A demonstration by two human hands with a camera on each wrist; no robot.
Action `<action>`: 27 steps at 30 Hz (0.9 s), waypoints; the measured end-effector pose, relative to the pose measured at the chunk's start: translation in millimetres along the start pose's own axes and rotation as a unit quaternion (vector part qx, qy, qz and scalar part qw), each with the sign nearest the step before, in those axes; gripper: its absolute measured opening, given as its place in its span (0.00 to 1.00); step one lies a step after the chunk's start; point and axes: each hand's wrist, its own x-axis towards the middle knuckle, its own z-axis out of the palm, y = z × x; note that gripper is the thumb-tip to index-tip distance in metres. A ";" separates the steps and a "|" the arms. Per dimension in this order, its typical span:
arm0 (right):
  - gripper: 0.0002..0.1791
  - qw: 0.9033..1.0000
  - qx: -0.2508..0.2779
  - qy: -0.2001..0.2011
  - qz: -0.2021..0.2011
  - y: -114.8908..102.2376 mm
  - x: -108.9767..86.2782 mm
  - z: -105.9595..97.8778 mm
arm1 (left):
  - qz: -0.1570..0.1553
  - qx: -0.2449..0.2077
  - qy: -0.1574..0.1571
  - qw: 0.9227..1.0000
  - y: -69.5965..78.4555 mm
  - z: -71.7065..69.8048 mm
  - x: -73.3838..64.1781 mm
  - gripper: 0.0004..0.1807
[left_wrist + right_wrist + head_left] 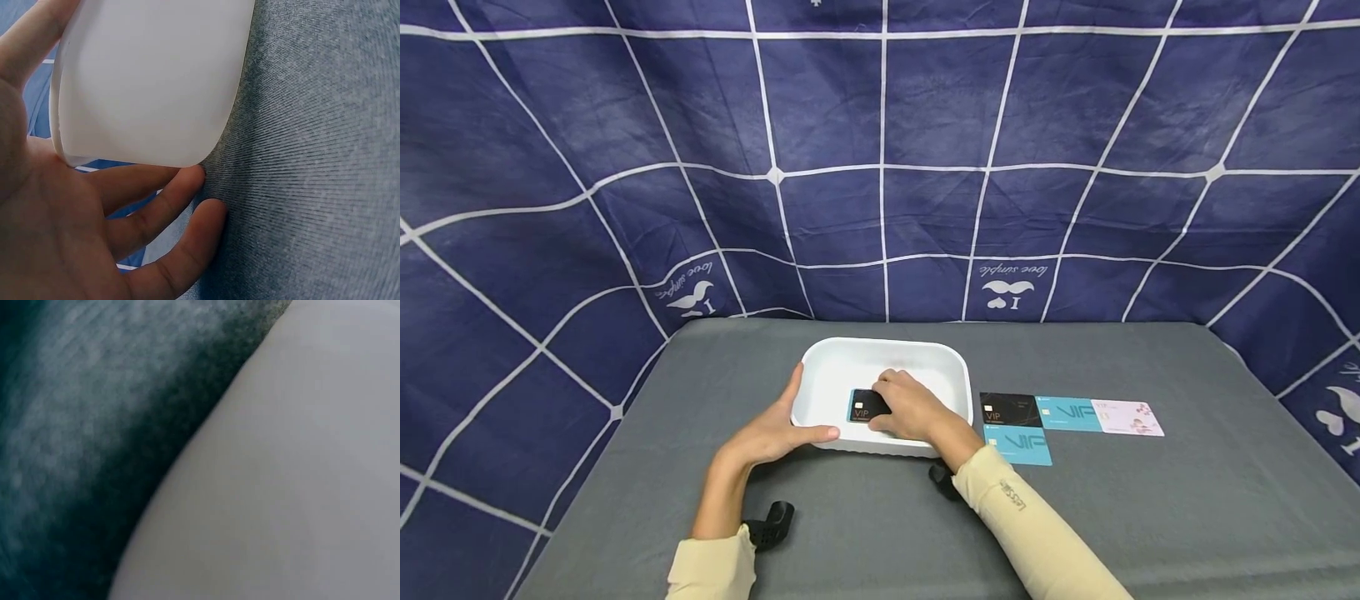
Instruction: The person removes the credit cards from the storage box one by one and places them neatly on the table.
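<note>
A white plastic tray point(842, 367) stands on the grey table. My left hand point(775, 429) holds its left end, thumb at the front rim and fingers along the side; the left wrist view shows the fingers point(187, 184) spread around its corner. Inside the tray my right hand point(912, 407) grips the right end of a black VIP card point(862, 407). A thin blue edge shows along that card's left and top sides. Only the tray's outer wall point(281, 487) and table cloth appear in the right wrist view, so the right fingers are hidden there.
Right of the tray, a black VIP card point(1011, 408), a blue card point(1067, 413) and a pink patterned card point(1127, 417) lie in a row. Another blue card point(1018, 446) lies below the black one. A blue gridded cloth point(827, 208) hangs behind the table point(865, 525).
</note>
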 end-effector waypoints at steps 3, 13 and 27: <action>0.28 1.000 0.004 0.006 0.000 0.3 -1.2 -0.7 | 0.005 -0.004 -0.001 1.000 0.3 0.6 0.8 0.69; 0.27 0.999 0.017 0.026 -0.008 -0.4 -0.7 0.9 | 0.005 -0.003 0.000 1.000 -0.1 -0.9 0.0 0.70; 0.28 0.997 0.047 0.058 -0.019 0.2 -3.0 -2.1 | -0.004 -0.006 -0.001 1.000 0.5 0.4 0.6 0.69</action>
